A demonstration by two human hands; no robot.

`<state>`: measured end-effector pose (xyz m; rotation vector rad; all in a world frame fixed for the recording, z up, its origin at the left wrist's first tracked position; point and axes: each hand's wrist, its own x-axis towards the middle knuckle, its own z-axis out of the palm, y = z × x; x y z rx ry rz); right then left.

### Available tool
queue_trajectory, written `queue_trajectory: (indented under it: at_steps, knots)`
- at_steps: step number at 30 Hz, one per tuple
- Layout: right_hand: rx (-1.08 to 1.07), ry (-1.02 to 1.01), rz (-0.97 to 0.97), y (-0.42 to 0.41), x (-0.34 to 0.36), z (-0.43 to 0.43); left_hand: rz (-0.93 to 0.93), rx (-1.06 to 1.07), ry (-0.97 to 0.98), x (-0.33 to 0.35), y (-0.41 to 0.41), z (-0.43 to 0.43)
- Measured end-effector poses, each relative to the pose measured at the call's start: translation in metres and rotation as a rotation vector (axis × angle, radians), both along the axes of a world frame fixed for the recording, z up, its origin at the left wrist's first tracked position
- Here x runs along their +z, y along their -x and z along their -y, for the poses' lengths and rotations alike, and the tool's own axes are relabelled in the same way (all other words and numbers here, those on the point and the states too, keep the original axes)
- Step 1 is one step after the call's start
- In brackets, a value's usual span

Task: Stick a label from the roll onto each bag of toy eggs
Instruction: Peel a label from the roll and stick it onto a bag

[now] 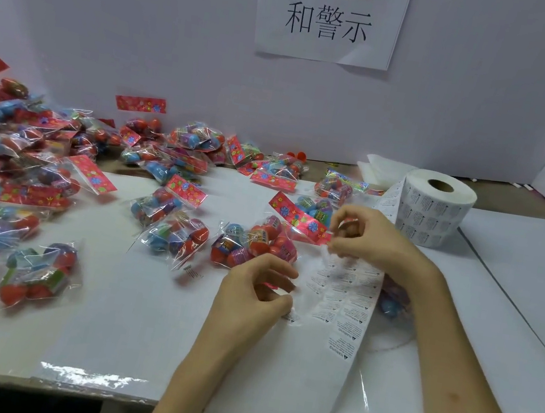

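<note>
The right hand [362,236] pinched a small label [329,245] between thumb and forefinger at the far end of the label strip [346,296], which ran from the roll [436,211] at far right down over the near edge of the bench [491,348]. Just left of it lay a bag of toy eggs [254,242], its red header touching those fingers. The left hand [255,293] hovered near the bag with fingers curled; whether they gripped anything could not be told. A pile of bags [20,166] covered the left side.

Label strip [343,289] beside egg bag [254,242]
</note>
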<state>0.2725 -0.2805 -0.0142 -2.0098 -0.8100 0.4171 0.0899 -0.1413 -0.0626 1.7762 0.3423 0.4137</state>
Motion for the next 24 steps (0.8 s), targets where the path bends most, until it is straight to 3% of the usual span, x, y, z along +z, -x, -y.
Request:
queue_trajectory:
  at_steps: [3, 5, 12, 18, 24]
  knots:
    - [0.009, -0.145, 0.009, 0.000, 0.001, -0.003, 0.041, 0.070, -0.119, -0.001, -0.001, 0.001]
    - [0.056, -0.187, 0.006, 0.005, 0.001, -0.009, 0.072, 0.074, -0.074, 0.001, -0.001, -0.001]
    - [0.207, -0.190, -0.023, 0.022, -0.001, -0.023, 0.006, -0.061, 0.483, 0.008, 0.001, -0.004]
    - [0.344, -0.227, -0.089, 0.029, 0.004, -0.022, 0.048, -0.070, 0.753, 0.012, -0.001, -0.008]
    - [0.376, -0.160, -0.071, 0.031, 0.003, -0.023, 0.075, -0.070, 0.686, 0.009, -0.002, -0.010]
